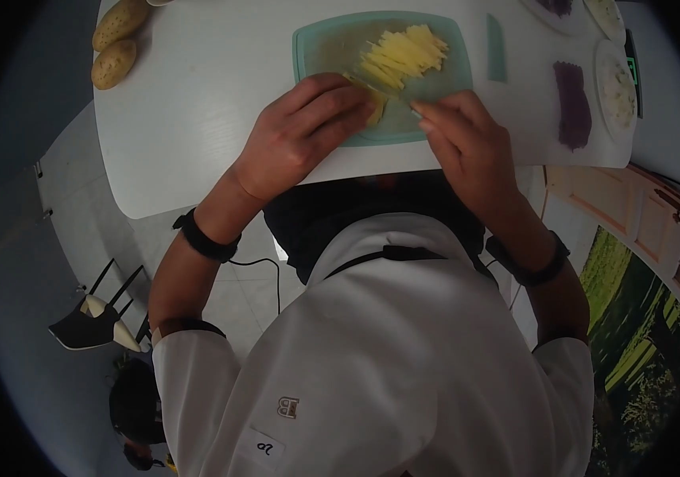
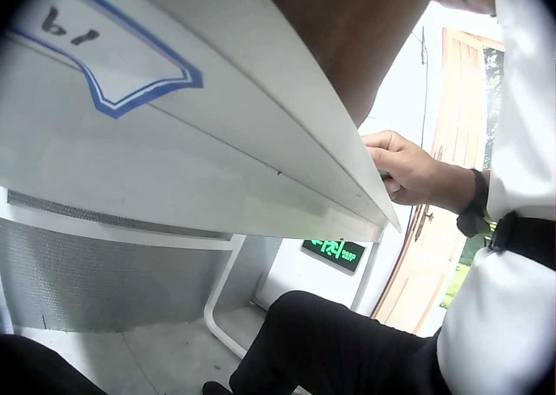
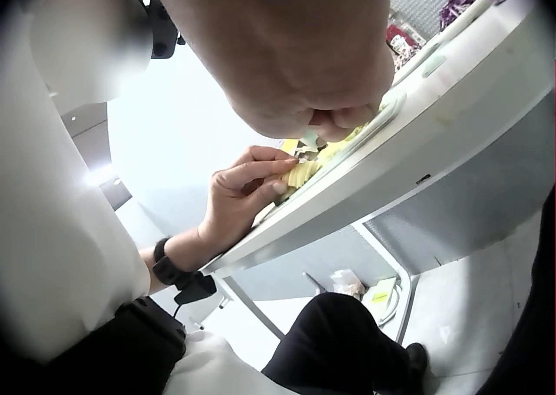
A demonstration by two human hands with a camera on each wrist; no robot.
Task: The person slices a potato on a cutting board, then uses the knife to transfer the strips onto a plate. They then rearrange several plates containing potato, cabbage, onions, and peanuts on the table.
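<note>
On the green cutting board (image 1: 328, 52) lies a pile of yellow potato strips (image 1: 408, 54). My left hand (image 1: 300, 127) grips a stack of potato slices (image 3: 298, 176) at the board's near edge, fingers and thumb around it in the right wrist view. Close beside it, my right hand (image 1: 467, 139) holds a knife (image 1: 415, 113) by the handle; its thin blade reaches toward the slices and is partly hidden by the left fingers. The left wrist view shows the right hand (image 2: 407, 167) at the table edge, with the board out of sight.
Two whole potatoes (image 1: 114, 63) lie at the table's far left. Right of the board are a green blade cover (image 1: 497, 48), a purple block (image 1: 572, 103) and a white plate (image 1: 629, 107) of pale pieces. The table's front edge (image 1: 221, 200) runs close to the body.
</note>
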